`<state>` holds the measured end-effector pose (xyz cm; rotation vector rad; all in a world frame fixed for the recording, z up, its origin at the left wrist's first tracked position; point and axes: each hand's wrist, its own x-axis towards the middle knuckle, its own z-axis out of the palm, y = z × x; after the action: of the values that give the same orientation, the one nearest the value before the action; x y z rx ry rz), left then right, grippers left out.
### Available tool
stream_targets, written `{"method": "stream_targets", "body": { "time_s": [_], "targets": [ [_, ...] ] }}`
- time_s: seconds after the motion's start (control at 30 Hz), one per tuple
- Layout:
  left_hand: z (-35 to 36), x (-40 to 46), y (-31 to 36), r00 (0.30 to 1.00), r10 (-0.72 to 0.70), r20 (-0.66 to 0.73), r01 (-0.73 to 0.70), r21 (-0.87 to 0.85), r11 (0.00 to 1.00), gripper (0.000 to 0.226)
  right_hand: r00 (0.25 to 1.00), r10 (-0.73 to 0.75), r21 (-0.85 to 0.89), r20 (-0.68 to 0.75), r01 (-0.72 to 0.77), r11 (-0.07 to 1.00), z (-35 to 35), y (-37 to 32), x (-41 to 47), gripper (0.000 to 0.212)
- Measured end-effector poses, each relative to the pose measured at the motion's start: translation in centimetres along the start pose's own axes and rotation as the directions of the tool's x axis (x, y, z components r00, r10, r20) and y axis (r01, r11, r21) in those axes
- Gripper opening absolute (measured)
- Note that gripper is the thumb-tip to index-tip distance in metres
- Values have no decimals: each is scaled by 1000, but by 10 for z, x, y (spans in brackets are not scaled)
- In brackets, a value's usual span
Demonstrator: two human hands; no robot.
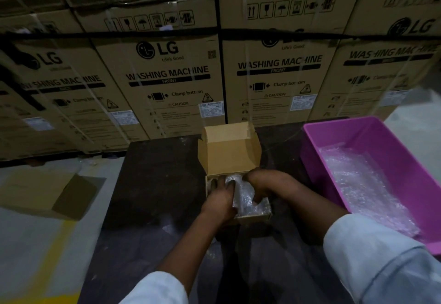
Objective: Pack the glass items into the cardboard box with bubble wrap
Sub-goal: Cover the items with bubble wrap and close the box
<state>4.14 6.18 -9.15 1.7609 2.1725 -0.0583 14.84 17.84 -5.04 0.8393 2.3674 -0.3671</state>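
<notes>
Dim warehouse light, wall of stacked LG washing machine cartons (167, 84) behind, dark worktable (152, 196), grey concrete floor (28, 244) with yellow painted line (59, 244), flattened cardboard (47, 194) at left

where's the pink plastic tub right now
In the head view the pink plastic tub sits on the right of the dark table, just right of the small open cardboard box, with loose bubble wrap inside it.

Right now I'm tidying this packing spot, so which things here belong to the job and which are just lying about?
In use:
small cardboard box
bubble-wrapped item inside it
left hand
right hand
pink tub holding bubble wrap

Lying about:
flattened carton on the floor
stacked washing machine boxes behind
</notes>
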Motion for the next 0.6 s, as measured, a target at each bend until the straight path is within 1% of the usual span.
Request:
{"method": "stream_targets", "body": {
  "time_s": [0.13,0.27,0.33,0.4,0.43,0.53,0.6],
  "targets": [
    [-2,2,1,999,-30,20,31,-74,997,84,1000,12,-15,25,-11,1000,-2,0,3,82],
    [-3,4,1,999,-34,39,37,-85,996,83,1000,4,-22,23,-4,1000,-1,-1,3,80],
    [-4,3,2,998,-40,43,44,-96,994,82,1000,4,3,14,-4,1000,1,1,3,73],
    [-6,2,5,999,-40,15,41,-77,996,81,1000,-2,6,-20,2,1000,2,2,0,62],
    [-7,1,7,999,-39,-5,39,-56,998,80,999,-5,12,-37,6,1000,3,3,-2,61],
    [-10,-2,9,999,-31,-32,29,-55,998,79,996,-33,44,-88,37,998,12,4,-5,79],
    [-6,-4,7,1000,-9,-18,8,-68,998,82,991,-73,18,-117,75,997,24,0,-5,82]
  ]
}}
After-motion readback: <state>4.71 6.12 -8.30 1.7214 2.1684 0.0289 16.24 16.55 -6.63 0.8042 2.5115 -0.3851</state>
